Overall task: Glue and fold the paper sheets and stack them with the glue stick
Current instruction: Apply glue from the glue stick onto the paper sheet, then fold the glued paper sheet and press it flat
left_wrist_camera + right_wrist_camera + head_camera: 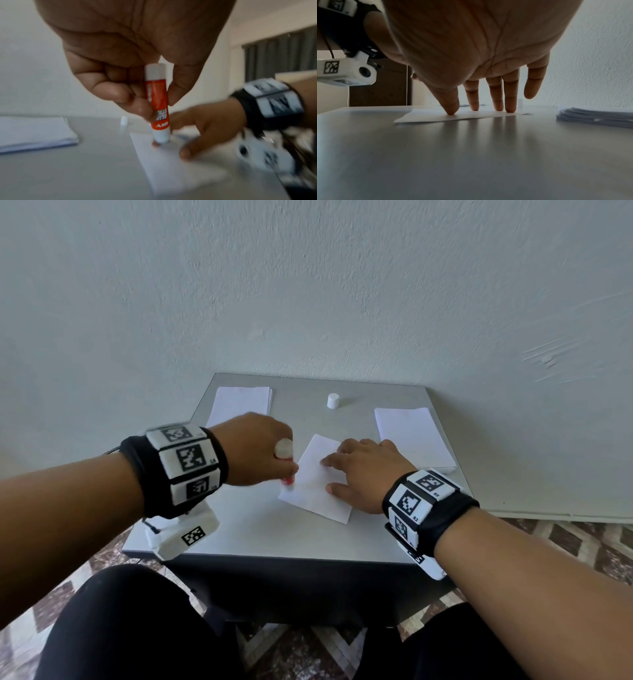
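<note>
Now, head view: left hand (255, 451) curled round the glue stick (286, 460), its tip down on the left edge of the paper sheet (317, 481) in the middle of the bench (239, 529)
Head view, other side: right hand (364, 465) lies flat with straight fingers on the sheet, pinning it
Head view, surroundings: one paper stack (241, 404) far left, another stack (412, 436) to the right, a white cap (332, 400) standing between them near the back edge
Left wrist view: thumb and fingers pinch the orange-labelled glue stick (158, 106) midway, nearly upright, tip touching the sheet (171, 169); picture blurred
Right wrist view: fingertips (452, 111) press the sheet (458, 117) flat; little finger lifted clear
Handling: the sheet looks thin, light and floppy, likely to slide or wrinkle under the glue unless held down; best lifted by a corner or edge for folding. The stick is stiff and light, gripped mid-barrel
Room: open bench in front of the sheet; the right stack lies near the right hand, and the bench's front edge is near both wrists
</note>
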